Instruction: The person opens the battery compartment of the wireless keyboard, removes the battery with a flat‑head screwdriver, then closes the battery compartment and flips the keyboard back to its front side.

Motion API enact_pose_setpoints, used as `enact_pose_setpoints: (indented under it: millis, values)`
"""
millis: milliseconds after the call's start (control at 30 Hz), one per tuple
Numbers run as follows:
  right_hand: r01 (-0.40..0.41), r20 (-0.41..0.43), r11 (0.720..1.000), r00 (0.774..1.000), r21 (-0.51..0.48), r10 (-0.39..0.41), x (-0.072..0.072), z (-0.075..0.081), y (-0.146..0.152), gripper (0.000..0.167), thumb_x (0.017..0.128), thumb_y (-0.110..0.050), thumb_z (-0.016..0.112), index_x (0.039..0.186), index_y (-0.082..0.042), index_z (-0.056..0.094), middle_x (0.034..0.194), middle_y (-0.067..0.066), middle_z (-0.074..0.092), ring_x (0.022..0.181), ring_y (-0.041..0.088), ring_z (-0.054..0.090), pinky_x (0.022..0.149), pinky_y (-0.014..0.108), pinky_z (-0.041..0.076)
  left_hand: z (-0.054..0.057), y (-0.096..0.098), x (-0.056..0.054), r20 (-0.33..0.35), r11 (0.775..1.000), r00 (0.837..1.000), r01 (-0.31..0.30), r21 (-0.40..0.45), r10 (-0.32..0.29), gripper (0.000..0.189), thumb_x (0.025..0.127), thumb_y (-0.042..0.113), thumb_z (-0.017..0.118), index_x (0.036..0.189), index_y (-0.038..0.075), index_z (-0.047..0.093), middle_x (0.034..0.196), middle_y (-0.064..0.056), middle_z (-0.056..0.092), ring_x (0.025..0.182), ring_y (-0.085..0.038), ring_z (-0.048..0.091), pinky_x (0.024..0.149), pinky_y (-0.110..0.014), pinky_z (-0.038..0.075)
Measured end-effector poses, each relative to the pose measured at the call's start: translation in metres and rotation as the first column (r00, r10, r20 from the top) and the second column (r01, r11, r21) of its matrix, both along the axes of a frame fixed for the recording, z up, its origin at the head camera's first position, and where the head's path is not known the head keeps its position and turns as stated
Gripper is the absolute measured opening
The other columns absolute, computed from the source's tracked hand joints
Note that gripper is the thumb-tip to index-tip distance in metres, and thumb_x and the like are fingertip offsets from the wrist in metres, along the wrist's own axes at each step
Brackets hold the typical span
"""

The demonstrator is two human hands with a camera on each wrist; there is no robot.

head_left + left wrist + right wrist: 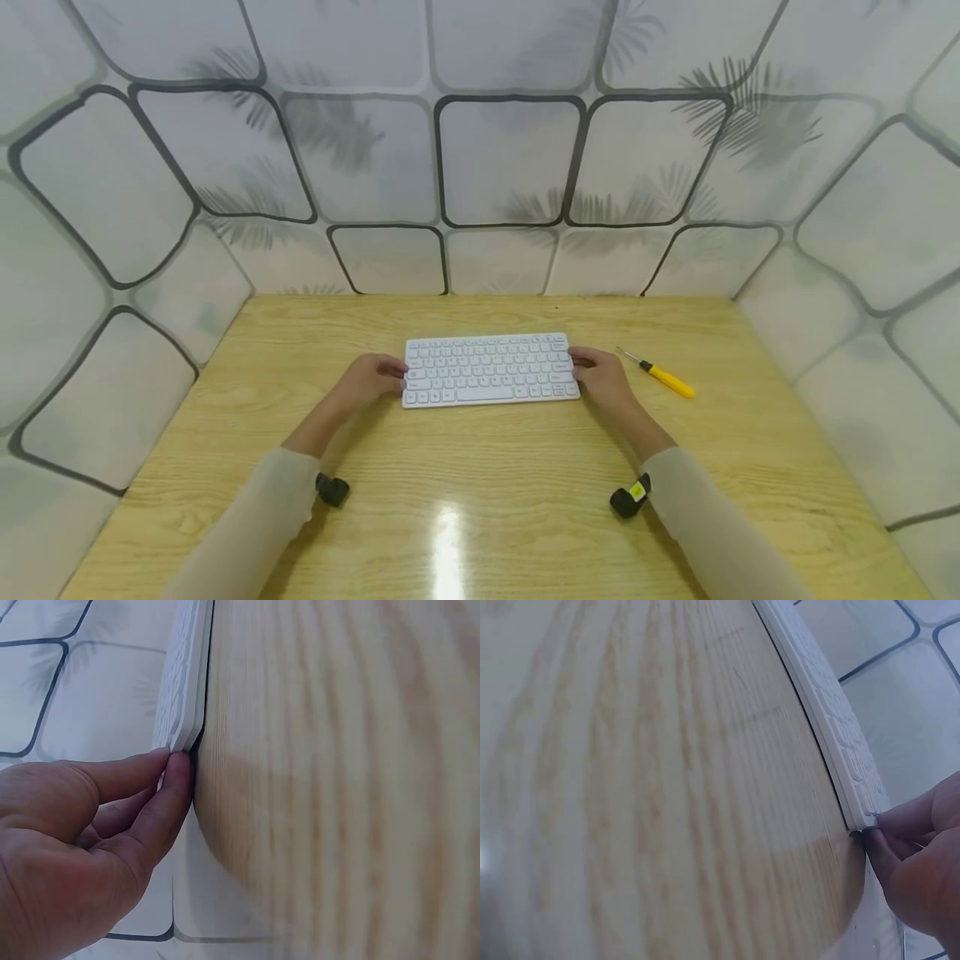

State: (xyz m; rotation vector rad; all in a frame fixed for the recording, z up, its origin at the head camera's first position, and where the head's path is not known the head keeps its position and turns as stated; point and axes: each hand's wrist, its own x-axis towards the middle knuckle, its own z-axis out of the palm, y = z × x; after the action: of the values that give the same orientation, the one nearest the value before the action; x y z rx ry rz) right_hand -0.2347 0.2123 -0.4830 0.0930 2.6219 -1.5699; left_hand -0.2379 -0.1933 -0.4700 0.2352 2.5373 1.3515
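A white keyboard (491, 371) lies flat on the wooden table, keys facing up. At its left end my left hand (367, 379) pinches the edge; the left wrist view has the thumb on the upper side and a fingertip (178, 766) at the underside by the corner. The opposite end is pinched by my right hand (602, 379), and in the right wrist view its thumb and finger meet the keyboard's corner (864, 817). The other fingers of both hands are partly hidden behind these.
To the right of my right hand lies a screwdriver (670, 380) with a yellow handle, its metal tip pointing back and left. The wooden table (480, 467) meets patterned pale walls (510, 158) at the back and both sides. Small black devices sit at both wrists.
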Motion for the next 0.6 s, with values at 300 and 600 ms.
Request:
enact_pose_setpoints:
  millis: [300,600]
  values:
    - [-0.005,0.019,1.000,1.000,0.018,0.005,0.011,-0.001,0.007,0.040,0.099,0.001,0.053,0.139,0.004,0.056,0.138,0.022,0.058,0.126,0.033,0.055,0.108,0.046,0.045,0.001,0.007,0.011,0.017,0.999,1.000,-0.005,-0.039,0.006,0.028,0.094,0.005,0.067,0.120,-0.003,0.067,0.116,-0.016,0.070,0.107,-0.027,0.066,0.096,-0.042,0.051]
    - [0.026,0.070,1.000,0.997,-0.005,-0.025,0.024,0.001,0.009,0.040,0.100,-0.001,0.053,0.140,0.001,0.056,0.139,0.020,0.058,0.128,0.032,0.054,0.110,0.046,0.045,0.006,0.012,0.020,0.002,0.998,1.000,-0.007,-0.060,0.007,0.028,0.094,0.006,0.066,0.120,-0.002,0.067,0.120,-0.018,0.069,0.109,-0.031,0.066,0.093,-0.044,0.053]
